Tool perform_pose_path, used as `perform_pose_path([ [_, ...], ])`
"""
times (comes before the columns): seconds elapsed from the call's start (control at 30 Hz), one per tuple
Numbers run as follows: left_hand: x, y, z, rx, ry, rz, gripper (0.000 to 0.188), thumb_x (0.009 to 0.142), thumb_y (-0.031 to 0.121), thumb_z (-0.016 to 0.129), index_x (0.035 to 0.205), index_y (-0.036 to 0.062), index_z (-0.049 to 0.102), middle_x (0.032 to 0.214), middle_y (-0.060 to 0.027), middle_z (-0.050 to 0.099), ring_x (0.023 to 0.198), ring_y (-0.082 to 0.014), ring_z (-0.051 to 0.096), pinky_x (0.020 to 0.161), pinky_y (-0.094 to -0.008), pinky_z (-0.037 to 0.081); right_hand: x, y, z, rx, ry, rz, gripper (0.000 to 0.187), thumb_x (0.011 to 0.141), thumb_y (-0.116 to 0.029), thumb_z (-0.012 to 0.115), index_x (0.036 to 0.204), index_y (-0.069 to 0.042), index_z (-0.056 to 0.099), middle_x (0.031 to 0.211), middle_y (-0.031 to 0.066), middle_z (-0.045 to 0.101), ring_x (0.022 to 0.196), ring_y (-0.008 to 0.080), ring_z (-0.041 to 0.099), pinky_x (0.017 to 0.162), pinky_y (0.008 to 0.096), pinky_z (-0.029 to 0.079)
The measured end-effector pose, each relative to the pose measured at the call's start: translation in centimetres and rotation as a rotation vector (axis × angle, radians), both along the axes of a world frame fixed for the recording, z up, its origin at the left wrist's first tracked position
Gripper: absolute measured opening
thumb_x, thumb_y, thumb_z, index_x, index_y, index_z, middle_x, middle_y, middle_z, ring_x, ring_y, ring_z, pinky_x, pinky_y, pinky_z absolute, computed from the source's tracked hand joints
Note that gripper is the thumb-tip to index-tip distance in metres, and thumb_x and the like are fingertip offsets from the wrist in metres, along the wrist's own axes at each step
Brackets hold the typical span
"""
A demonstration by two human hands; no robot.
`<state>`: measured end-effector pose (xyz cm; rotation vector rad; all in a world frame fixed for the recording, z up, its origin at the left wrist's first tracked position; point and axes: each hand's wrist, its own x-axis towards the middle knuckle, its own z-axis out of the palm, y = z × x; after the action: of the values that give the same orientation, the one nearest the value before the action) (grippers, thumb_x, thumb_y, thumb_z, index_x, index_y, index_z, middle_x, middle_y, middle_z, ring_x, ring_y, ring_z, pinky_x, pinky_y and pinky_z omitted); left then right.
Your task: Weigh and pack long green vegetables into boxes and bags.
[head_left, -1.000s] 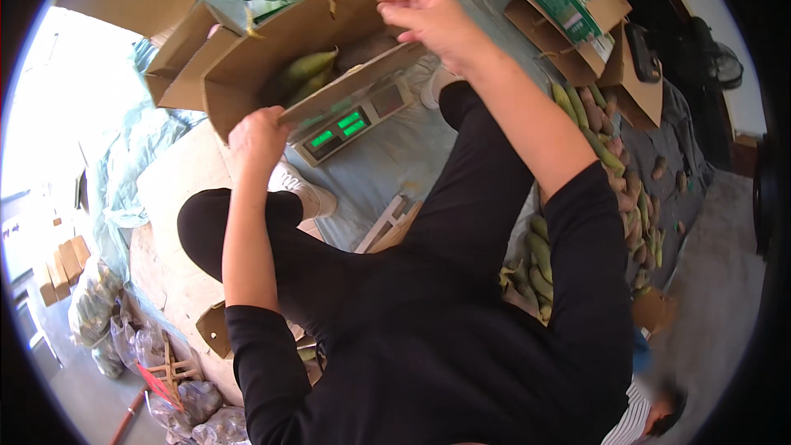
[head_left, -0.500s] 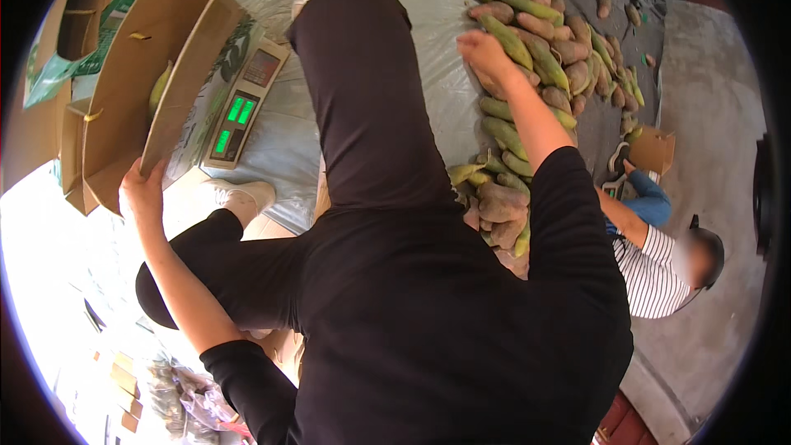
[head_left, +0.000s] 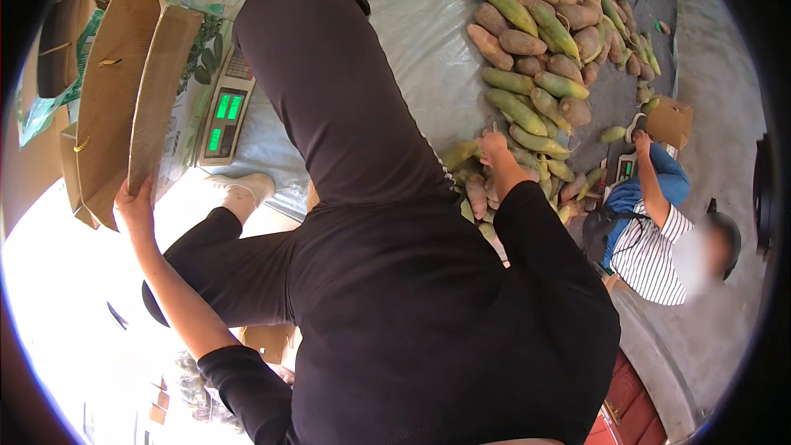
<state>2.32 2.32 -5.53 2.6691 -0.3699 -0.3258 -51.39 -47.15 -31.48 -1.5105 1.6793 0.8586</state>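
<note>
My left hand [head_left: 134, 210] is closed on the near edge of a tall open cardboard box [head_left: 148, 99], which leans on its side at the left. Beside that box stands a digital scale [head_left: 222, 128] with a lit green display. Over the near end of a heap of long roots is my right hand [head_left: 496, 150], fingers drawn together; whatever they hold is hidden. Close to its fingers lies a green radish [head_left: 457, 153]. The heap mixes green radishes [head_left: 527, 115] with reddish-brown roots [head_left: 521, 43].
A dark cloth [head_left: 597, 115] and grey plastic sheeting [head_left: 404, 41] cover the floor. At the right sits another person in a striped shirt [head_left: 647, 259], near a small cardboard box [head_left: 669, 122] and a second scale [head_left: 626, 166]. More cardboard boxes [head_left: 62, 41] stand far left.
My right hand has moved from the far left side of the heap to its near end. My left hand keeps hold of the box. The other person's arm has shifted.
</note>
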Motion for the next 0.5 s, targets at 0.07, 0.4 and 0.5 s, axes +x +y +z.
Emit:
perform_pose_path([
  [0.07, 0.0, -0.3, 0.5, 0.038, 0.009, 0.021, 0.024, 0.078, 0.011, 0.063, 0.096, -0.0033, 0.063, 0.080, -0.0098, 0.066, 0.073, -0.0141, 0.059, 0.070, -0.0277, 0.046, 0.1, 0.8, 0.1, 0.096, -0.008, -0.131, 0.015, 0.083, -0.018, 0.057, 0.094, -0.009, 0.055, 0.089, 0.0062, 0.054, 0.081, 0.0238, 0.054, 0.059, 0.0407, 0.049],
  [0.4, -0.9, -0.7, 3.3, 0.134, 0.033, 0.114, 0.024, 0.075, 0.013, 0.064, 0.093, -0.0028, 0.063, 0.072, -0.0087, 0.064, 0.067, -0.0121, 0.055, 0.064, -0.0286, 0.045, 4.6, 3.7, 0.7, 0.116, -0.096, -0.554, 0.051, 0.079, -0.027, 0.064, 0.123, -0.011, 0.044, 0.129, 0.0042, 0.043, 0.115, 0.0239, 0.041, 0.084, 0.0454, 0.039],
  [0.5, -0.2, -1.3, 0.2, 0.010, 0.045, 0.105, 0.024, 0.074, 0.014, 0.064, 0.093, -0.0009, 0.064, 0.073, -0.0103, 0.064, 0.066, -0.0145, 0.058, 0.065, -0.0288, 0.045, -1.4, -0.3, -4.4, -0.014, -0.046, -0.343, 0.042, 0.077, -0.026, 0.065, 0.113, -0.009, 0.052, 0.119, 0.0039, 0.051, 0.107, 0.0227, 0.048, 0.084, 0.0415, 0.039],
])
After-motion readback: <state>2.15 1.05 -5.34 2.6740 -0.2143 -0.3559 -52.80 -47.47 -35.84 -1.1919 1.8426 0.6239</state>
